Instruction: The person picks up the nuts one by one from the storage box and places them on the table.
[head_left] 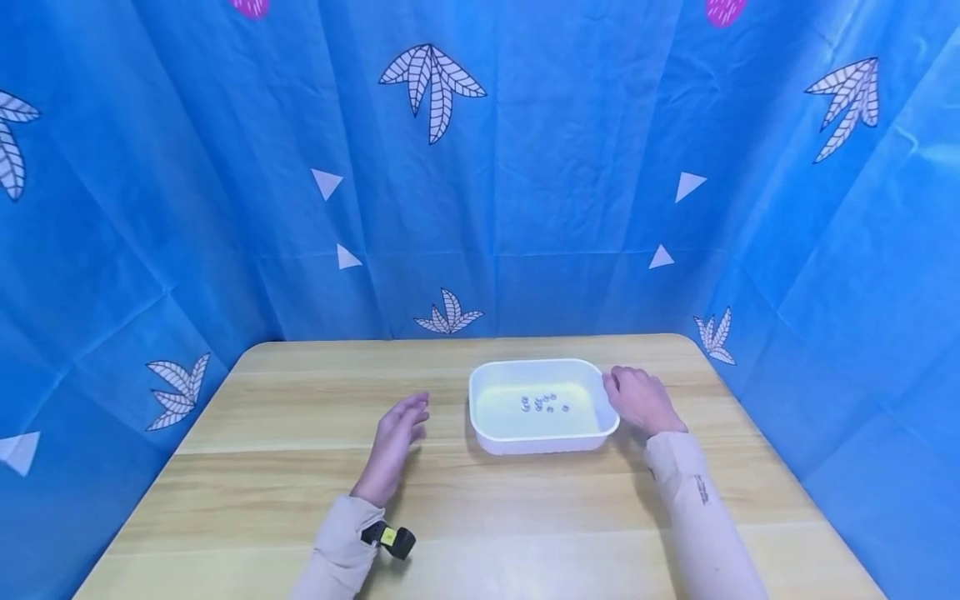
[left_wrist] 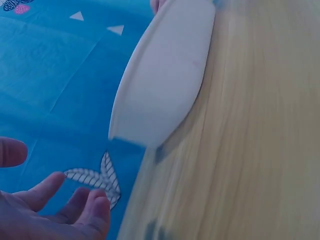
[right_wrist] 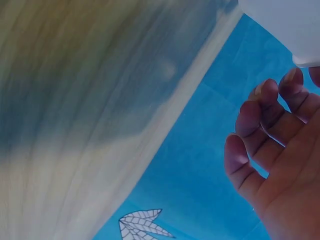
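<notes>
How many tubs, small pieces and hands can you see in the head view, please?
Tub: 1
Small pieces: about 8, too tiny to count surely
Hands: 2, left hand and right hand
Total: about 11

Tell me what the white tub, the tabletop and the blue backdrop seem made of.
White tub: probably plastic, smooth and satiny, with a moulded-looking rim.
Tabletop: wood or wood-look laminate, low sheen, judging by its pale grain streaks.
Blue backdrop: thin fabric or plastic sheeting, slightly shiny, showing creases and folds.
</notes>
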